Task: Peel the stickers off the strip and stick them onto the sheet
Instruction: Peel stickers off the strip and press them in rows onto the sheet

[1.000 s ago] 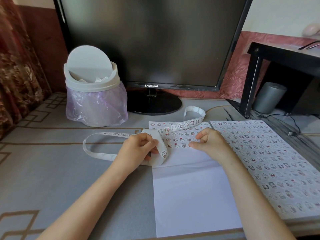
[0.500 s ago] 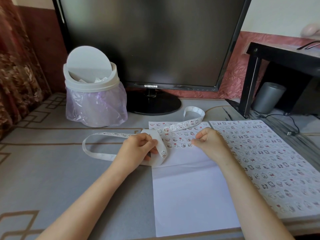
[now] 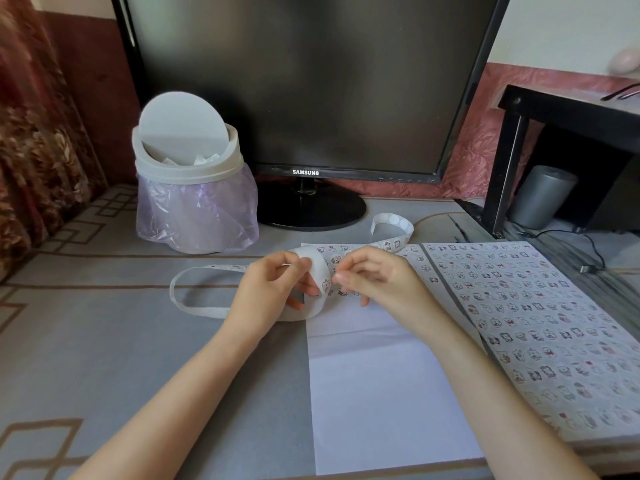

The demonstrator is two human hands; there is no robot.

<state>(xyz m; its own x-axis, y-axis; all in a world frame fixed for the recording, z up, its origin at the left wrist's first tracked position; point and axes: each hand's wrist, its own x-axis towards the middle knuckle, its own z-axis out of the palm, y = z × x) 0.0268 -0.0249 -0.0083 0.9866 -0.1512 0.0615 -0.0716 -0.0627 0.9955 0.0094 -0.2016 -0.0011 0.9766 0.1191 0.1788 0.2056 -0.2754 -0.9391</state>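
Left hand [image 3: 277,289] clamps the curled sticker strip [image 3: 317,263] over the far edge of the white sheet [image 3: 381,393], strip running left-right; right hand [image 3: 379,278] sits just right, fingertips pinched, maybe on the next sticker [image 3: 325,285].

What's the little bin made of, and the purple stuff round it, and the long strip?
Bin: likely matte white plastic, smooth moulded rim. Purple bag: thin glossy plastic film, see-through and crinkled. Strip: probably white paper; it curls in soft loops.
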